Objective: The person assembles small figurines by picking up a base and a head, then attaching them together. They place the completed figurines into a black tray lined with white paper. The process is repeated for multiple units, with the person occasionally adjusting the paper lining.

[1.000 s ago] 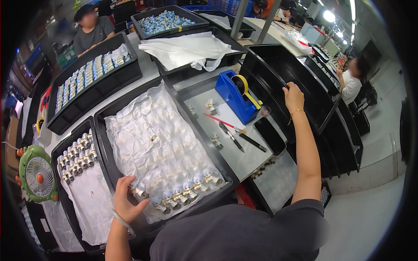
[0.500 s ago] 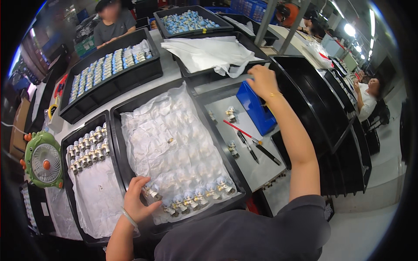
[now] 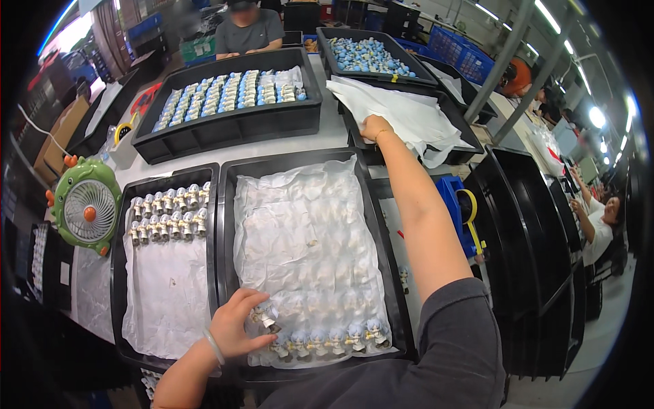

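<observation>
Pinched between thumb and fingers of the left hand (image 3: 238, 324), one blue-haired figurine (image 3: 263, 313) hangs head away, feet toward the body, just beyond the left end of the near row of six figurines (image 3: 336, 339) in the wide black tray (image 3: 383, 238). Far across, the right hand (image 3: 376, 128), much the nearer, is at the near-left edge of the white paper (image 3: 402, 112), its length running off rightward; whether it grips, or how many sheets, I can't tell. Narrower black tray (image 3: 118, 293): two rows of seven figurines (image 3: 164, 230).
</observation>
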Action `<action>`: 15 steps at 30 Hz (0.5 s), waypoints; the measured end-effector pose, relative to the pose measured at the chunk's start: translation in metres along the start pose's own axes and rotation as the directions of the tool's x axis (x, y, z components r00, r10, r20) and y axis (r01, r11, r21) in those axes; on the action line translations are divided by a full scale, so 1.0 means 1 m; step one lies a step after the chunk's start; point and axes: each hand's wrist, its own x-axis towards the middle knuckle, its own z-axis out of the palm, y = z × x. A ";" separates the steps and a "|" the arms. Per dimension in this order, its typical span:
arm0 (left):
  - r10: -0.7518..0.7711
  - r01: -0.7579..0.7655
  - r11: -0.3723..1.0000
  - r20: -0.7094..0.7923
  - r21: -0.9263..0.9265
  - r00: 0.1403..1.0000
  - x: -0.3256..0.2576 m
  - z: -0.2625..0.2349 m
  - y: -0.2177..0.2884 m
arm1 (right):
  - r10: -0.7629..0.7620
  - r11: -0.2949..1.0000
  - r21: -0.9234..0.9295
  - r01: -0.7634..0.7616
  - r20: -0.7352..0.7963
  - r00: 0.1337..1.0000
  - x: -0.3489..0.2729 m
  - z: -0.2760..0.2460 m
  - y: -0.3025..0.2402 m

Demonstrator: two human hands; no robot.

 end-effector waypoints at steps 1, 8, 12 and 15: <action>0.014 -0.014 1.000 0.003 -0.002 1.000 0.003 0.001 0.000 | 0.026 0.999 0.019 -0.027 0.020 0.999 0.010 0.005 0.009; -0.003 0.003 1.000 0.019 -0.020 1.000 0.000 0.002 -0.002 | 0.208 0.834 0.483 -0.265 0.171 0.963 0.029 -0.003 0.022; -0.005 0.005 1.000 0.043 -0.005 0.999 0.001 0.000 0.000 | 0.104 0.951 0.298 -0.080 -0.065 0.992 0.007 -0.017 0.024; 0.000 0.000 1.000 0.056 0.000 0.998 0.003 -0.001 0.001 | -0.058 0.998 -0.013 0.057 -0.311 0.949 -0.003 -0.023 0.026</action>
